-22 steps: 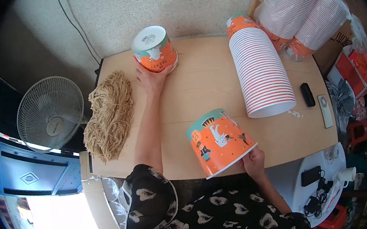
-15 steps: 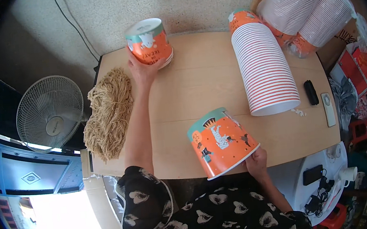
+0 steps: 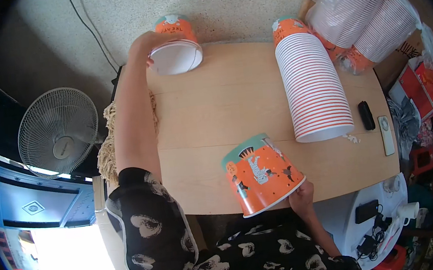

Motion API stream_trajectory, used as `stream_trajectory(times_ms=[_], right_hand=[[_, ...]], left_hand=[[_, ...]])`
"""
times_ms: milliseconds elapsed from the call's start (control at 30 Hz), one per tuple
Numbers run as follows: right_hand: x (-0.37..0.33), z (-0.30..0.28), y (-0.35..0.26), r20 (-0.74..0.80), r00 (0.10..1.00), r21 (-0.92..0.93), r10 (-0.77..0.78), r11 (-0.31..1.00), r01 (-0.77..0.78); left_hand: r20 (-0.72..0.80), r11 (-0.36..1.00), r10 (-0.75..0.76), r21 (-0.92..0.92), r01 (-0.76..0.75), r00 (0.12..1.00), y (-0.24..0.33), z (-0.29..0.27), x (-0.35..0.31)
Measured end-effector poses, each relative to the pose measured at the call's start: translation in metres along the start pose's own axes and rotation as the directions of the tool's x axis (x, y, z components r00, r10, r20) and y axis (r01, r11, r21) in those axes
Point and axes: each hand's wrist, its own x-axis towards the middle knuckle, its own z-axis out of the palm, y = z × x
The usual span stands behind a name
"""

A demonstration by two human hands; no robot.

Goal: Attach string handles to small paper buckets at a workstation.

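My right hand [image 3: 301, 198] pinches the rim of an orange paper bucket [image 3: 263, 176] with a green band and printed figures. That bucket is tilted at the table's near edge, its mouth facing down toward me. At the far left, my left hand [image 3: 155, 42] grips a second orange paper bucket [image 3: 176, 27], fingers over its side near the rim. Its white inside shows toward me. Beneath my left forearm lies a bundle of tan stringy strands [image 3: 109, 154], mostly covered by the arm.
A long stack of white-rimmed paper buckets [image 3: 315, 90] lies on the table's right side. Bagged stacks [image 3: 354, 10] stand behind it. A black object [image 3: 366, 115] and a white remote [image 3: 386, 135] lie at the right edge. A fan [image 3: 59, 133] is at the left.
My left hand has moved over the far-left bucket, which has tipped so its white inside faces me. My left forearm has swung left across the strands. My right hand keeps its bucket nearly still.
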Motion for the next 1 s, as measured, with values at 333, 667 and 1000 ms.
stream_trajectory(times_ms=[333,667,1000], right_hand=[[0.004,0.000,-0.003,-0.010,0.997,-0.046,-0.075,0.996,0.075],[-0.002,-0.002,0.007,0.012,0.998,0.082,0.068,0.994,-0.068],[-0.002,-0.004,-0.001,0.031,0.989,0.098,0.142,0.985,-0.144]], left_hand=[[-0.026,0.998,-0.012,-0.069,0.010,1.000,-0.004,0.028,0.020],[-0.715,0.954,0.297,0.195,-0.228,0.633,-0.001,0.082,-0.029],[-0.804,0.842,0.480,0.311,-0.440,0.351,-0.012,0.115,-0.030]])
